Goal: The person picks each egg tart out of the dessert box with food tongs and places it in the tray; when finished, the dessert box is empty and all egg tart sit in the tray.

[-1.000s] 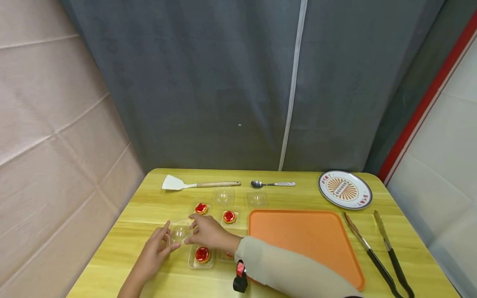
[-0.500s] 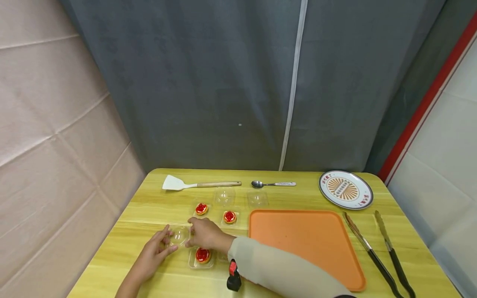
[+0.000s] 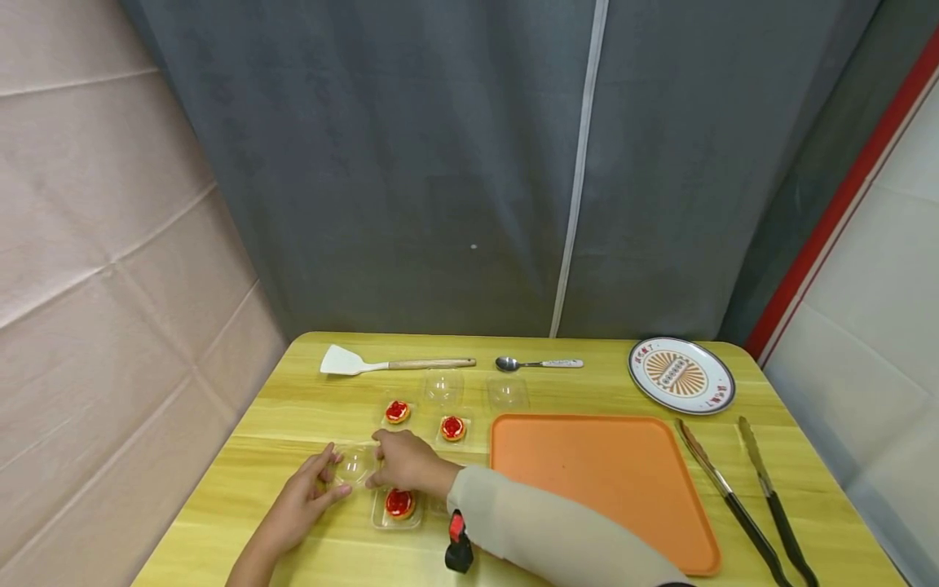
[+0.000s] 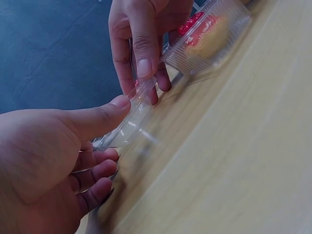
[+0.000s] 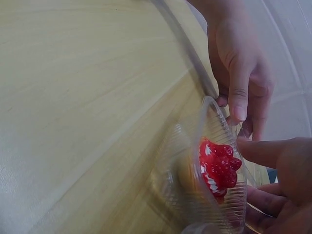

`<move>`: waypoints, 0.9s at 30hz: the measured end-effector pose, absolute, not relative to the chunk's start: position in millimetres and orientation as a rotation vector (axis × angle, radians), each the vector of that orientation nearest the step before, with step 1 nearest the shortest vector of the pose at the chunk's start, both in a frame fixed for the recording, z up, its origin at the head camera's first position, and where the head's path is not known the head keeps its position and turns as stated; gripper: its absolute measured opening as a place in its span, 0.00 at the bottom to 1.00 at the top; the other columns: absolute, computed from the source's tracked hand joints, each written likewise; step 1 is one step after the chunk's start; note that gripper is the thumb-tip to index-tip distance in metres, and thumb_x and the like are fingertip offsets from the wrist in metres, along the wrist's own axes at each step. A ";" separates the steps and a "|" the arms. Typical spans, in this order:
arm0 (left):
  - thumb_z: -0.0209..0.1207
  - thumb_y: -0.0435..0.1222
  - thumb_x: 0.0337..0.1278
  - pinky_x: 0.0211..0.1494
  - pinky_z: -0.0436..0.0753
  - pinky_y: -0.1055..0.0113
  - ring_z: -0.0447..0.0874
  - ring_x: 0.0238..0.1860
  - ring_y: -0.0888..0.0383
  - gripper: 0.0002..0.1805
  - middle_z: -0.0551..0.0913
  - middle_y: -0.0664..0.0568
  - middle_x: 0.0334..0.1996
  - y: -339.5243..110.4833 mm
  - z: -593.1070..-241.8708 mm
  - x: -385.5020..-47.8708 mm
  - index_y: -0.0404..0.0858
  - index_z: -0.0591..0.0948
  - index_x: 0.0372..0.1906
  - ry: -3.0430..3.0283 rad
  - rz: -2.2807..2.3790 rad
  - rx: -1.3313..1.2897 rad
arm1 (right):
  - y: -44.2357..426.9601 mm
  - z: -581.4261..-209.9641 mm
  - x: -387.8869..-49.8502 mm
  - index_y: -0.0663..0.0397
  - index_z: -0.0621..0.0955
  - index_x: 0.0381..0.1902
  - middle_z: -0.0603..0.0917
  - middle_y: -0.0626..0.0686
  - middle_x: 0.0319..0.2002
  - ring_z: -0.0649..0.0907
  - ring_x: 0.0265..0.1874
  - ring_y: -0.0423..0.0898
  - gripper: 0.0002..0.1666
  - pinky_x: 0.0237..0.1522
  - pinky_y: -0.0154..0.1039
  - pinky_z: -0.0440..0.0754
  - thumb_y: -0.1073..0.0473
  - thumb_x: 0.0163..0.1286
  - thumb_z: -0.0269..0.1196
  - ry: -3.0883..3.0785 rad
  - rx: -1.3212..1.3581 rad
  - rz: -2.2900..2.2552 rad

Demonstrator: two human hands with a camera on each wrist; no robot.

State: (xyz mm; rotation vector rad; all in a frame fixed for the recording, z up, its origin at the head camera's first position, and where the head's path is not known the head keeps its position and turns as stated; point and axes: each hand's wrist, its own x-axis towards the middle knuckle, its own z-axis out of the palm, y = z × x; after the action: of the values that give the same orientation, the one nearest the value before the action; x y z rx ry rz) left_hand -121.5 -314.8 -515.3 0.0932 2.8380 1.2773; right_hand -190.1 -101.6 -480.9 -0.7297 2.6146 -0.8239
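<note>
Between the two hands is a clear domed plastic lid (image 3: 354, 465). The left hand (image 3: 297, 503) pinches its left edge, thumb on top in the left wrist view, the other fingers bent below the lid (image 4: 127, 127). At the opposite edge the right hand (image 3: 412, 465) grips it between thumb and fingers. Just below the right hand, a red-topped tart (image 3: 399, 504) sits in a clear open tray (image 3: 383, 521); the right wrist view shows this tart (image 5: 220, 168) close up. Two more red-topped tarts (image 3: 398, 412) (image 3: 452, 428) sit in clear trays beyond the right hand.
Two clear lids (image 3: 443, 386) (image 3: 508, 393) lie near the back, below a white spatula (image 3: 341, 360) and a spoon (image 3: 506, 364). An orange tray (image 3: 594, 465) is right of centre, with a patterned plate (image 3: 681, 375) and black-handled tongs (image 3: 741, 515) further right.
Over the last second both hands and the lid have shifted slightly toward the table's near side. The right sleeve has moved a little left and now covers more of a front tray.
</note>
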 end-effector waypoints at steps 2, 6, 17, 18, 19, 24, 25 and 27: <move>0.69 0.43 0.63 0.39 0.78 0.71 0.71 0.44 0.59 0.48 0.76 0.43 0.66 -315.0 -515.4 -122.1 0.26 0.58 0.78 2.828 1.276 0.077 | -101.1 -480.4 -190.0 0.51 0.76 0.70 0.88 0.42 0.48 0.85 0.47 0.38 0.43 0.51 0.33 0.83 0.48 0.59 0.79 2.608 -0.727 -0.834; 0.69 0.43 0.63 0.37 0.78 0.71 0.71 0.40 0.60 0.48 0.76 0.44 0.64 -315.9 -516.0 -122.8 0.26 0.58 0.79 2.814 1.279 0.051 | -98.8 -479.5 -189.4 0.52 0.74 0.71 0.89 0.44 0.50 0.85 0.50 0.40 0.45 0.53 0.33 0.83 0.48 0.60 0.79 2.596 -0.735 -0.856; 0.70 0.46 0.63 0.49 0.86 0.60 0.77 0.56 0.47 0.49 0.72 0.36 0.69 -318.3 -510.2 -116.3 0.25 0.59 0.78 2.897 1.174 0.106 | -84.9 -473.7 -187.8 0.55 0.73 0.72 0.89 0.50 0.51 0.86 0.52 0.44 0.46 0.56 0.34 0.83 0.49 0.60 0.78 2.595 -0.799 -0.902; 0.69 0.47 0.63 0.53 0.86 0.54 0.78 0.58 0.43 0.49 0.71 0.34 0.70 -318.1 -508.2 -114.7 0.25 0.59 0.78 2.922 1.135 0.116 | -83.0 -474.0 -187.4 0.55 0.73 0.72 0.89 0.51 0.52 0.86 0.52 0.44 0.46 0.56 0.34 0.83 0.49 0.60 0.78 2.596 -0.808 -0.908; 0.69 0.48 0.63 0.57 0.85 0.47 0.77 0.60 0.39 0.49 0.69 0.31 0.71 -317.7 -505.8 -113.0 0.25 0.59 0.77 2.946 1.095 0.125 | -80.9 -473.8 -186.8 0.55 0.73 0.72 0.88 0.51 0.52 0.85 0.52 0.44 0.46 0.56 0.34 0.83 0.49 0.60 0.79 2.595 -0.813 -0.914; 0.69 0.52 0.62 0.63 0.75 0.30 0.70 0.66 0.30 0.52 0.64 0.27 0.72 -313.0 -491.3 -105.6 0.25 0.60 0.77 3.033 0.949 0.126 | -67.8 -469.6 -182.7 0.56 0.72 0.73 0.87 0.52 0.55 0.84 0.56 0.47 0.48 0.59 0.37 0.82 0.49 0.60 0.78 2.578 -0.828 -0.964; 0.70 0.52 0.61 0.63 0.75 0.30 0.69 0.66 0.30 0.52 0.64 0.27 0.72 -311.4 -488.2 -104.6 0.25 0.60 0.77 3.041 0.942 0.124 | -64.8 -468.5 -181.9 0.56 0.72 0.74 0.87 0.53 0.56 0.84 0.56 0.47 0.48 0.59 0.37 0.82 0.49 0.60 0.79 2.573 -0.833 -0.977; 0.70 0.52 0.61 0.62 0.76 0.30 0.69 0.66 0.31 0.52 0.65 0.28 0.72 -307.5 -482.5 -102.8 0.25 0.60 0.77 3.056 0.946 0.132 | -58.3 -466.5 -180.3 0.56 0.71 0.74 0.86 0.53 0.58 0.83 0.57 0.48 0.49 0.60 0.38 0.82 0.49 0.60 0.78 2.567 -0.847 -0.991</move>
State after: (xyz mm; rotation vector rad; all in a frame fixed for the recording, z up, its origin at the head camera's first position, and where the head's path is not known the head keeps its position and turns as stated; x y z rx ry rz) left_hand -102.8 -307.5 -482.5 0.1320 3.0558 0.9458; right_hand -180.3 -58.3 -466.5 -0.8466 2.5674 -0.9913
